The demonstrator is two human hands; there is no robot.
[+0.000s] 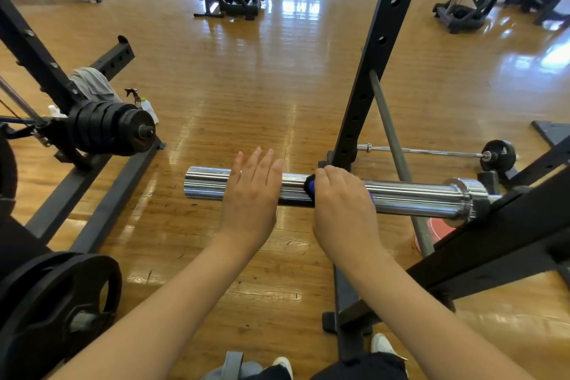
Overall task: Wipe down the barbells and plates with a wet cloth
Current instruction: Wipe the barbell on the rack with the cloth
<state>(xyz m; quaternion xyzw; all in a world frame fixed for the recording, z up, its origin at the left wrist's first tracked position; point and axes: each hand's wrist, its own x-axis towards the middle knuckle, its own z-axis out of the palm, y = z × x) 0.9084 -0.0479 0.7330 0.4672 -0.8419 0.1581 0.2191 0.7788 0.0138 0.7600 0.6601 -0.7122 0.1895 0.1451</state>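
- Left hand (251,194) lies flat with fingers straight across the chrome barbell sleeve (410,194), gripping nothing.
- Right hand (340,194) curls over the sleeve just beside it, clutching a black-and-blue collar (309,190).
- Sleeve juts leftward from the black rack (493,231), bare of plates.
- Grey cloth (92,83) is draped over the stacked black plates (114,128) well off to the left.
- Spray bottle (145,105) stands on the floor behind those plates.

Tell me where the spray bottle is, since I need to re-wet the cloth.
In the head view, the spray bottle stands on the floor at the left, just behind the stacked black plates, beside the grey cloth.
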